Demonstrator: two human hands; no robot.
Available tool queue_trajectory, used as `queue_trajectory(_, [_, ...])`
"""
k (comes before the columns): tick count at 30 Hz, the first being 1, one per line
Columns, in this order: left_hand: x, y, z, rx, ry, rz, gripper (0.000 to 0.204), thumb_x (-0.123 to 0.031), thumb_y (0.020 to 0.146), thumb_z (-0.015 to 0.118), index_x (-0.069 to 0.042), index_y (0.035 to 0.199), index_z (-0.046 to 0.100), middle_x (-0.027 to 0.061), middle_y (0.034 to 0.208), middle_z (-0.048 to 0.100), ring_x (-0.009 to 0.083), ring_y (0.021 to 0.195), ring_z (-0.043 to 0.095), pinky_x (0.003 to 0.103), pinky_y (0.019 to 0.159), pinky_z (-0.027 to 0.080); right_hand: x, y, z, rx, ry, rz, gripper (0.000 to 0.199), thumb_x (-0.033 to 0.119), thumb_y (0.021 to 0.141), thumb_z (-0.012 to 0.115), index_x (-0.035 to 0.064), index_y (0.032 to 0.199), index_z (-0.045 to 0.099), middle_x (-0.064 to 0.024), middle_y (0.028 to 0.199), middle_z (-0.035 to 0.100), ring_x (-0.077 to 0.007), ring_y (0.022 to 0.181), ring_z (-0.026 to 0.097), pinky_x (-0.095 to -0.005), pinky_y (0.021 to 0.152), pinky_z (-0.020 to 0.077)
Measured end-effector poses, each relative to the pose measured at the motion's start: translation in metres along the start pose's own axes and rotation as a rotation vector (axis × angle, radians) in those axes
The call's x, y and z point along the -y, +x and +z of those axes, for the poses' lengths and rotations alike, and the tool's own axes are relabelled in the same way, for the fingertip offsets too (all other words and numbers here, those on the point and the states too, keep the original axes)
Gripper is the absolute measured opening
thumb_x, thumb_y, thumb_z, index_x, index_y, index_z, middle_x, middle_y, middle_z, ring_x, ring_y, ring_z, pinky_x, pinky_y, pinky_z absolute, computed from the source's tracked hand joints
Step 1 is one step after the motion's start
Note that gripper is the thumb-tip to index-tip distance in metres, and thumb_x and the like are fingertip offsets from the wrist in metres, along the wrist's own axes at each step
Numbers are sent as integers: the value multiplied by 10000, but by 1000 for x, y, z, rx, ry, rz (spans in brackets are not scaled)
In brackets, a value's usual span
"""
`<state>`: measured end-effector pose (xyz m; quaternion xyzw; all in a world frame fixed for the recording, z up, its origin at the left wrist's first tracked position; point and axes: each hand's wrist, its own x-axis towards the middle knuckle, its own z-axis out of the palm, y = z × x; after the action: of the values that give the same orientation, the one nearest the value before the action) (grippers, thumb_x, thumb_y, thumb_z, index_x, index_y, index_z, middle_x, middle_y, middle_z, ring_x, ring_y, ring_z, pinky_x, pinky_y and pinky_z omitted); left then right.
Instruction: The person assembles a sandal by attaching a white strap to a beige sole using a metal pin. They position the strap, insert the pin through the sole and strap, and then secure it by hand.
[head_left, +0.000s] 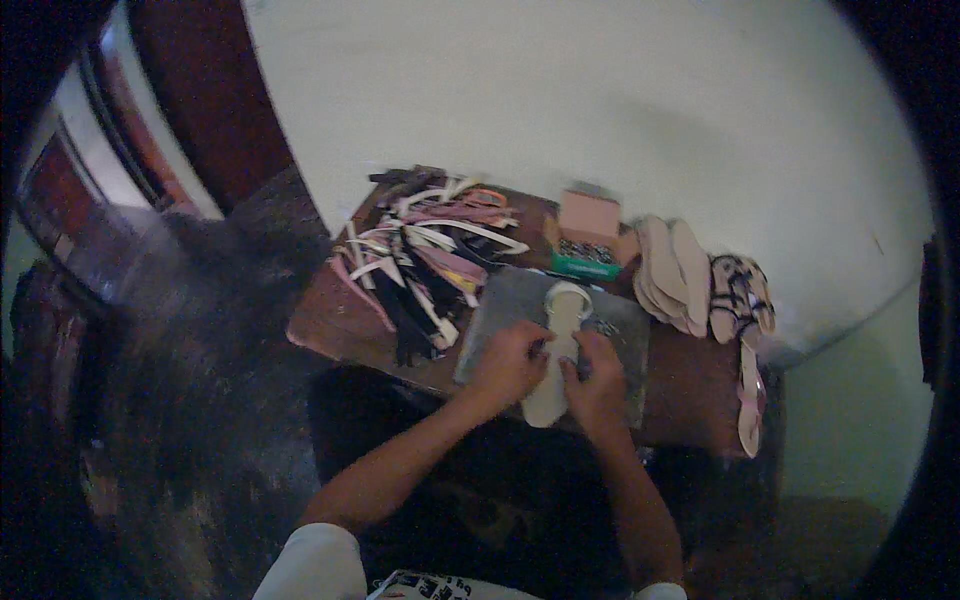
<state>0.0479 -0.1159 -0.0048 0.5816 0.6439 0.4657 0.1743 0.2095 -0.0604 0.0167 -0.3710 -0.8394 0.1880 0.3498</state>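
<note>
A cream sandal (547,398) lies lengthwise on a grey slab (495,305), its near end reaching past the slab's near edge. A pale strap (571,291) arches over its far end. My left hand (510,362) is closed at the sandal's left edge, about mid-length, its fingers curled. On the opposite edge my right hand (597,378) grips with thumb and forefinger bent together. Dark patches show at the fingertips of both hands; shadow or a dark strap, I cannot tell which. Small shiny bits (606,327) are scattered on the slab beyond my right hand.
Loose straps (430,250) in white, pink and black heap on the brown table's (325,325) left side. Behind the slab stands an open box (588,250) of small dark pieces. Stacked beige soles (668,270), black-strapped sandals (738,295) and one narrow sandal (749,400) sit right. A wall (600,110) rises behind.
</note>
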Motion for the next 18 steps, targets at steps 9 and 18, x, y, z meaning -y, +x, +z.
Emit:
queue_trajectory(9, [-6,34,-76,-271,-53,-85,184,-105,861,721,-24,1027,728,145,966,745,271,874,726,367,805,563,41,11,10,-26,-77,-360,224,47,825,716,1,1037,661,-175,1082,667,-377,1022,619,-460,899,498])
queue_trajectory(18, [80,35,-211,-743,79,-345,200,-136,847,712,-92,1039,753,102,955,757,261,851,728,356,785,549,107,72,59,38,58,-396,250,92,846,698,28,1086,673,-146,1162,638,-366,1074,585,-461,941,475])
